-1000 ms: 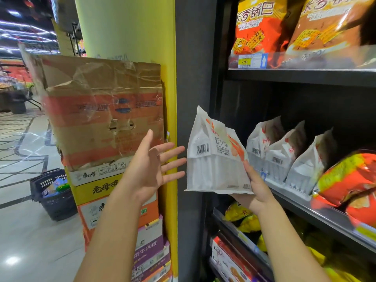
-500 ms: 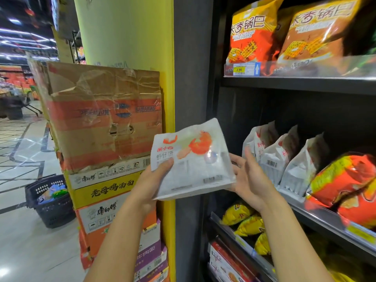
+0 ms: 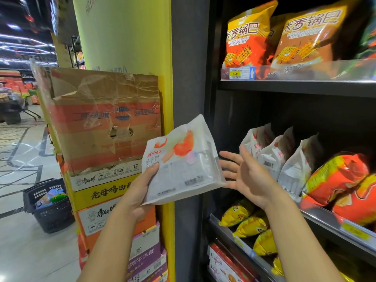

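The white snack packet (image 3: 183, 161) was held by the left hand (image 3: 138, 198), thumb pinched on its front near the lower left corner and the other fingers hidden behind it. It sat tilted, printed front toward the camera, in the air in front of the dark upright of the shelving. A second earlier the right hand (image 3: 246, 176) had held this packet with its barcode side showing, while the left hand waited open. Half a second earlier both hands were on it. Now the right hand had let go: it hung open, palm toward the packet and fingers spread, just beside the packet's right edge and not touching it.

So the hand-over looked finished, and the packet had been turned to face front. In my judgement the left hand was free to carry it away, and the right to go back for more.

Just past the right hand stood more white packets (image 3: 270, 157) in a row on the shelf (image 3: 329, 220), with red bags (image 3: 337, 180) farther right and yellow packets (image 3: 250, 224) below that wrist. Beyond the left hand rose a stack of cardboard boxes (image 3: 105, 127). Lower and farther left, a dark shopping basket (image 3: 53, 220) sat on the floor with goods in it, a likely place for the packet.
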`<move>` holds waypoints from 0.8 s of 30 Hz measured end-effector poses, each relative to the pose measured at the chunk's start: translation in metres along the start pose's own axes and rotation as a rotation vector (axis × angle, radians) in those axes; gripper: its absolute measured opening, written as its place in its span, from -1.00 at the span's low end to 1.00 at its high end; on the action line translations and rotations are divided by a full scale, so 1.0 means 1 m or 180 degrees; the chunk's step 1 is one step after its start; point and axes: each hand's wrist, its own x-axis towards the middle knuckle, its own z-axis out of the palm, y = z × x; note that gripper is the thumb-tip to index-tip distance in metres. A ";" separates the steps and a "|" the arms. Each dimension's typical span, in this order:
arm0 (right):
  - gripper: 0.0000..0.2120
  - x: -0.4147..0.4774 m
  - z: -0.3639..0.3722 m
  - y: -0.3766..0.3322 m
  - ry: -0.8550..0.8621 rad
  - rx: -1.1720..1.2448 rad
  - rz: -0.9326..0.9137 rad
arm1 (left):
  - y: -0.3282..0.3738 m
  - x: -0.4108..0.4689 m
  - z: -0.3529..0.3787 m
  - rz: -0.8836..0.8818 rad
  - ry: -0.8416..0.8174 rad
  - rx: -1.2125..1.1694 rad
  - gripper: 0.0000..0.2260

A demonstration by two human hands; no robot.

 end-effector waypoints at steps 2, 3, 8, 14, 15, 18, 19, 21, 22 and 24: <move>-0.37 -0.001 0.004 0.002 -0.0160 -0.0297 0.0054 | 0.004 -0.001 0.006 0.0039 -0.0042 0.0404 -0.49; -0.41 -0.001 0.007 0.002 -0.0218 -0.0469 0.0077 | 0.007 -0.003 0.010 0.0064 -0.0083 0.0614 -0.50; -0.49 0.000 0.011 0.001 0.0120 -0.0612 0.0273 | 0.024 -0.011 0.021 -0.0026 -0.0298 0.1088 -0.70; -0.66 -0.003 0.013 -0.008 0.0132 0.0440 0.0895 | 0.039 -0.013 0.031 -0.0103 -0.0273 0.1269 -0.66; -0.66 -0.004 0.014 -0.009 0.0153 0.0541 0.0925 | 0.040 -0.013 0.032 -0.0088 -0.0249 0.1285 -0.67; -0.65 -0.006 0.015 -0.009 0.0179 0.0916 0.0980 | 0.042 -0.014 0.036 -0.0073 -0.0155 0.1280 -0.70; -0.64 -0.007 0.015 -0.008 0.0162 0.1046 0.0997 | 0.043 -0.015 0.037 -0.0078 -0.0142 0.1282 -0.71; -0.65 -0.007 0.015 -0.007 0.0110 0.1156 0.0966 | 0.042 -0.015 0.034 -0.0062 -0.0119 0.1325 -0.73; -0.66 -0.006 0.015 -0.006 0.0089 0.1131 0.0896 | 0.042 -0.014 0.033 -0.0036 -0.0082 0.1361 -0.73; -0.68 -0.003 0.015 -0.004 0.0101 0.0938 0.0690 | 0.040 -0.011 0.031 0.0177 0.0128 0.1706 -0.68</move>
